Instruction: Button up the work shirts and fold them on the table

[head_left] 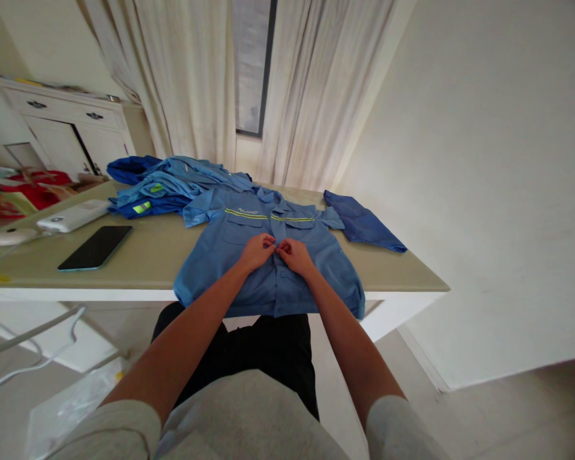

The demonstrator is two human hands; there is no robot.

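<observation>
From the head view, we have a blue shirt (211,255) lying face up on the worktop (397,275), its collar away from us and its lower hem hanging at the near edge. Our left hand (259,251) and right hand (294,254) meet at the middle of the shirt's front. The fingers of both are drawn almost closed, tips nearly touching, and appear to pinch the front strip; whether a button sits between them is too small to tell.

As we judge it, the shirt is spread out and its front edges lie together, with a button (282,275) showing below our hands. The closing of the front looks partly done, and the neck seems open. Nothing on the shirt is folded: both sleeves lie outward.

Left of the shirt and beyond it is a loose heap of clothes (172,176); nearer, on the same side, lies a phone (96,248). Right of the shirt lies a flat, darker blue garment (364,220), seemingly folded.
</observation>
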